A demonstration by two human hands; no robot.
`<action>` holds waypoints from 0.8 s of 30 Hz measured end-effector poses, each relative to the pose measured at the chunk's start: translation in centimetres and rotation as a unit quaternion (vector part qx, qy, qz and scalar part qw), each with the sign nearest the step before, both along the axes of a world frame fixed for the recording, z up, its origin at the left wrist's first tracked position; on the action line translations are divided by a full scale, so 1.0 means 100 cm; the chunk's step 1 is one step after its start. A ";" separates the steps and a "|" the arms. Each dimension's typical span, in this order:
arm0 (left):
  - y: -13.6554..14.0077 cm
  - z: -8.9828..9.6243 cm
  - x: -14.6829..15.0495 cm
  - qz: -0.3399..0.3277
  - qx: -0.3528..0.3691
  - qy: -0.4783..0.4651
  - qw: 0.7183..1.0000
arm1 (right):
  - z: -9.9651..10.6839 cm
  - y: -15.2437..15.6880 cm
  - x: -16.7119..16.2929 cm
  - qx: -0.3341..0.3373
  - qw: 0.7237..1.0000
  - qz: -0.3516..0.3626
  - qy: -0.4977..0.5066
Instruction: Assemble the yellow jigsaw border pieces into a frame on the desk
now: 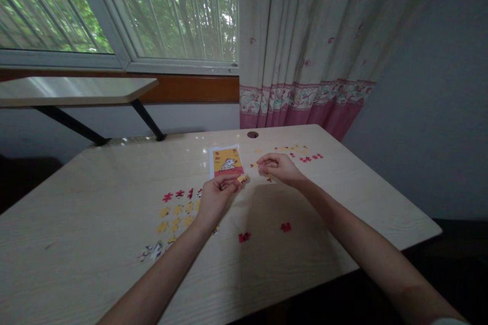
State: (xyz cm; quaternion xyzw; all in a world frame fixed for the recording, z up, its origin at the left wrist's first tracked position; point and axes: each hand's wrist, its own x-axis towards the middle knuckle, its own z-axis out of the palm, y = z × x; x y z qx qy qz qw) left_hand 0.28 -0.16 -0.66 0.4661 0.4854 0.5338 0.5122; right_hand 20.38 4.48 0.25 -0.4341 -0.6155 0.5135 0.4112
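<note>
My left hand (218,190) pinches a yellow jigsaw piece (243,179) between thumb and fingers, just in front of a picture card (229,161) showing a white animal on yellow and red. To the right, my right hand (280,168) has its fingers pressed together, with a small yellow and dark jigsaw piece (253,165) at the fingertips. Below that hand lies another piece (269,180). Two red pieces lie apart nearer me, one on the left (244,237) and one on the right (285,227). My left hand and forearm cover part of the sorted pieces.
Rows of red pieces (168,197), yellow pieces (163,227) and white pieces (155,250) lie on the left of the wooden table (95,203). More red pieces (305,159) are scattered at the back right. A raised shelf (76,90) stands back left, near the window.
</note>
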 end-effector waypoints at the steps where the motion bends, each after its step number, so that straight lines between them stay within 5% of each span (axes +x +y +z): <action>1: 0.000 -0.001 -0.001 0.003 0.001 0.000 1.000 | 0.001 0.003 0.003 0.004 1.000 0.007 -0.013; 7: 0.001 -0.004 0.000 0.000 0.002 0.000 1.000 | -0.006 0.000 0.000 0.065 0.987 0.075 -0.124; 12: 0.000 0.000 -0.001 0.018 -0.009 -0.003 1.000 | -0.006 -0.007 -0.010 0.211 0.928 0.087 -0.295; 17: 0.006 0.006 -0.012 0.123 -0.002 -0.021 0.992 | -0.010 0.000 -0.023 0.259 0.880 0.120 -0.380; 24: 0.018 0.007 -0.030 0.172 -0.035 -0.051 0.983 | -0.014 0.011 -0.058 0.297 0.840 0.174 -0.419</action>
